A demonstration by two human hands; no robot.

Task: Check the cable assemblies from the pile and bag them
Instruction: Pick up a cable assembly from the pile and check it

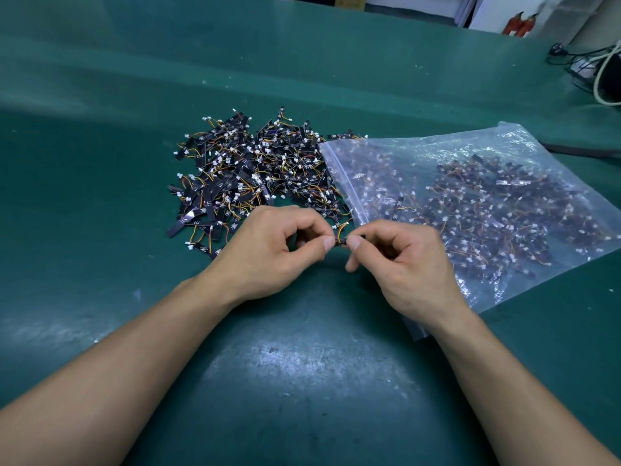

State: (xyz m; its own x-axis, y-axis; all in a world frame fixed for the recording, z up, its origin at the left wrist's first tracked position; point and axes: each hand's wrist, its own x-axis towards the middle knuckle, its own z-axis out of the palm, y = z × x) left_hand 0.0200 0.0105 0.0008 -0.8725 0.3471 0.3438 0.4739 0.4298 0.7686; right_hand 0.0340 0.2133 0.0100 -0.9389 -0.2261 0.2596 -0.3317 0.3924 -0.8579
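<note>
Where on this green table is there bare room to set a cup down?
Bare green table lies left of the pile of cable assemblies, behind it, and in front between the forearms. Crowded: the pile, the zip bag against its right side, the left hand and right hand pinching one cable assembly, cords far right.

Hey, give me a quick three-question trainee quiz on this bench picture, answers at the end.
1. True or false: the bag lies right of the pile.
2. What do the left hand and right hand pinch between them? A) the bag's zip B) one assembly C) nothing
3. Is the bag empty?
Key: 1 true. 2 B. 3 No, it is partly filled.
</note>
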